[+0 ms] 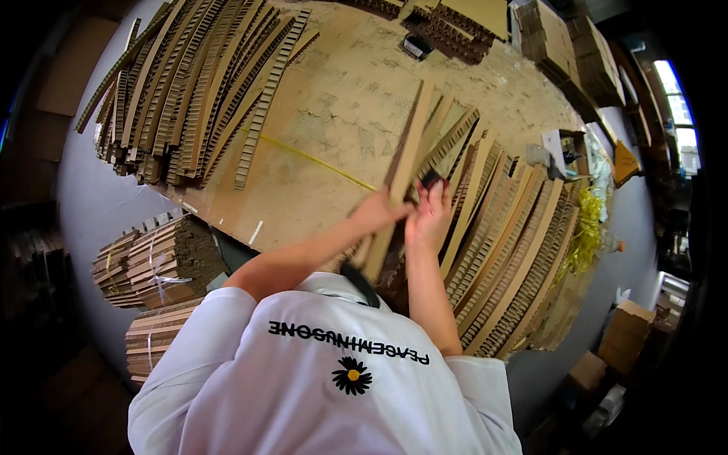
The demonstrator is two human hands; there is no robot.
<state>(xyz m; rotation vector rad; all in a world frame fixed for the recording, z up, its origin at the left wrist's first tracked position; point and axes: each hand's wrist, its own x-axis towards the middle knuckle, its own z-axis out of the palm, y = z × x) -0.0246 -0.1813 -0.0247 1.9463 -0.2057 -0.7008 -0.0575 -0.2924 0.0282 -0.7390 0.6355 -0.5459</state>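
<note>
at about 8 o'clock, low beside the desk, stand two bundles of honeycomb cardboard strips (155, 262), tied with white band, one above the other. at 11 o'clock one big fanned heap of long strips (189, 83) lies on the desk (334, 114); the strips are too many to count. one thin yellow line (318, 161) runs across the bare brown top toward the centre.

in the centre there are two hands. the left hand (377, 212) has a closed grip around one long flat cardboard strip (400, 171), which rises tilted toward 12 o'clock and goes down past the wrist toward 6 o'clock. the right hand (430, 216) is just beside it, touching the same strip, with its fingers (442, 193) curled close together; a small dark thing (431, 179) shows at the fingertips, but i cannot tell what it is, or if the grip really closes on it.

from 2 to 5 o'clock a second heap of strips (516, 250) leans in a fan, touching each other. at 1 o'clock there are stacks of flat cardboard (561, 45), and at 3 o'clock one bunch of yellow band (585, 227) hangs at the desk edge.
</note>
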